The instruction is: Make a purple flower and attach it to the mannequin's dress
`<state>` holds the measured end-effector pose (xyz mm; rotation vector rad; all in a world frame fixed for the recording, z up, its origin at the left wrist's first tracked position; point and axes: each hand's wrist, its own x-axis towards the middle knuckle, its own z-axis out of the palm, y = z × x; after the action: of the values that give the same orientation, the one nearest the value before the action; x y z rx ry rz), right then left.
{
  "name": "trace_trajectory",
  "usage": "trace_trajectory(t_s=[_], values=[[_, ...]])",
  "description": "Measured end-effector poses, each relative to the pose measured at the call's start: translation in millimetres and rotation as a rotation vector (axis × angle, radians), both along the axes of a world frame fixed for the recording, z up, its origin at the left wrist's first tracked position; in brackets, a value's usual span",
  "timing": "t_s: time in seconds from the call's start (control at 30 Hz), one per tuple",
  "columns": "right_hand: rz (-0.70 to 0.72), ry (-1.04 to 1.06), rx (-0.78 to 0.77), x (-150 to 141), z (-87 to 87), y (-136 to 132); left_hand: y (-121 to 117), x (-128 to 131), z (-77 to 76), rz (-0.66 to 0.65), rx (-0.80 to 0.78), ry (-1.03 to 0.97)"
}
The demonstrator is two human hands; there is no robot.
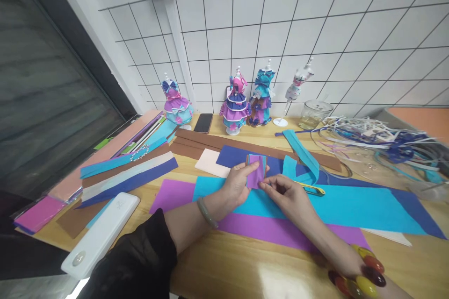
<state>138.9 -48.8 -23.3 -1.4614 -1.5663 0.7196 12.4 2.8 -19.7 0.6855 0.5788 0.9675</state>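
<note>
Between my hands is a small stack of folded crepe paper [255, 175], purple on top with blue and brown edges showing. My left hand [236, 182] grips it from the left, its index finger lying across the top. At the lower right corner, the thumb and fingertips of my right hand [282, 191] pinch the purple layer. Beneath both hands lie a long turquoise sheet [365, 205], a purple sheet [280, 232] and a dark blue sheet [233, 155]. A yellow cutter [315, 190] rests just beyond my right hand, partly hidden by it.
Small dress forms in paper dresses [235, 107] stand along the wall, with a bare one [297, 85] beside a glass jar [315, 113]. A black phone [203, 123] lies among them. Tangled ribbons [379, 138] spread at right. Paper strips [131, 177] and a white device [101, 233] lie left.
</note>
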Motion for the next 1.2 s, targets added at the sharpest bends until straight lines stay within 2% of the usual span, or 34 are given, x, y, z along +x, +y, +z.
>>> trace_trajectory(t_s=[0.1,0.17,0.33,0.43,0.57,0.87,1.2], values=[[0.009,0.016,0.046,0,1.7,0,1,0,0.7,0.004,-0.003,-0.008],[0.032,0.08,0.021,-1,2.6,0,1,1,0.8,0.008,-0.009,-0.01],[0.043,0.23,-0.236,-6,9.6,-3,-1,0,0.6,0.003,-0.023,0.023],[0.046,0.253,-0.292,-7,15.8,-4,-1,0,1.8,-0.005,0.002,0.013],[0.015,0.234,-0.28,-5,17.9,-4,0,0,5.3,-0.003,0.004,0.006],[0.021,0.104,-0.22,-1,10.7,-3,0,-1,6.6,-0.018,0.026,0.013],[0.037,0.119,-0.209,2,6.7,-2,1,-1,4.7,-0.035,0.047,0.014]])
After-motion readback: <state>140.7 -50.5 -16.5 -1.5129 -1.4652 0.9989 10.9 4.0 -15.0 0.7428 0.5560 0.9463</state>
